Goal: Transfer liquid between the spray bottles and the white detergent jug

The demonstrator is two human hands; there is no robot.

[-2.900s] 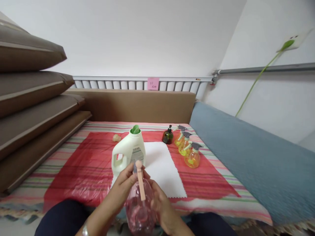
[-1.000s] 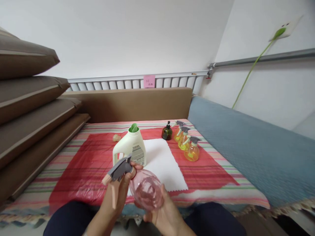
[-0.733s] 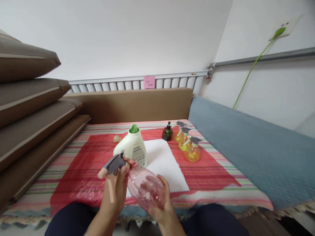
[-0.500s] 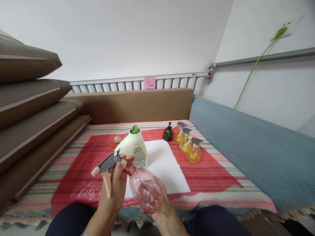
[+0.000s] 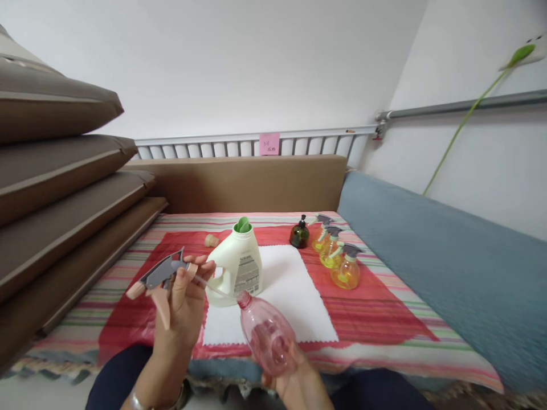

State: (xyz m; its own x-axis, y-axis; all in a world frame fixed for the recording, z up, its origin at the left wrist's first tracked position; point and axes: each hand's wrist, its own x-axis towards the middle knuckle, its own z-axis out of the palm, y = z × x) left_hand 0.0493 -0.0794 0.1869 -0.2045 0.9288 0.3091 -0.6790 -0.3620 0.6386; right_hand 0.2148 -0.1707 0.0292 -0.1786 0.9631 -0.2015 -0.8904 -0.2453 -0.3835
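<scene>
My left hand (image 5: 182, 307) is closed on a grey and peach trigger spray head (image 5: 159, 277), lifted off to the upper left. Its thin dip tube (image 5: 213, 289) still runs into the neck of the bottle. My right hand (image 5: 294, 382) grips the base of a clear pink spray bottle (image 5: 267, 335), tilted with its open neck toward the spray head. Only part of my right hand shows beneath the bottle. Just beyond them a white detergent jug (image 5: 237, 265) with a green spout stands on the edge of a white cloth (image 5: 290, 296).
A red plastic sheet (image 5: 141, 273) covers a striped cloth. Three yellow spray bottles (image 5: 337, 257) and a dark green pump bottle (image 5: 299, 234) stand at back right. A small beige object (image 5: 211, 240) lies behind the jug. Brown cushions (image 5: 60, 188) stack left; a blue cushion (image 5: 431, 256) runs right.
The spray head, earlier seated on the pink bottle, has come off its neck; my left hand has drawn it up and left, pulling the dip tube partly out. The bottle has tilted.
</scene>
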